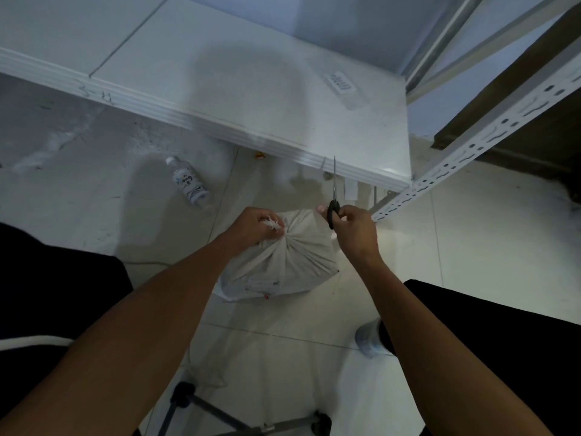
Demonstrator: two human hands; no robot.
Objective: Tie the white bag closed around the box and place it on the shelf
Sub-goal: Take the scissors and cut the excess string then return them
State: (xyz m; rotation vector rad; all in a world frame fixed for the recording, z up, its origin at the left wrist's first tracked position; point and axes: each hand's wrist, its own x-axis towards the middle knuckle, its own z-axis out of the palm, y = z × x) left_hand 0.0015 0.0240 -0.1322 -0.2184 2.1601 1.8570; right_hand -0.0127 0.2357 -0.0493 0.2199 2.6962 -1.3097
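Observation:
The white bag [284, 265] sits on the tiled floor, its cloth gathered tight over a boxy shape; the box itself is hidden inside. My left hand [256, 226] grips the bunched neck of the bag, with frayed white strands showing between the fingers. My right hand [353, 226] holds black-handled scissors [334, 201] just right of the bag's top, blades together and pointing away from me. The white shelf board [251, 80] lies beyond the bag, slightly above floor level.
A perforated metal shelf upright [465, 155] runs diagonally at the right. A plastic bottle [190, 184] lies on the floor to the left. A chair base with castors [220, 413] is near my legs, and a shoe [371, 338] is by my right forearm.

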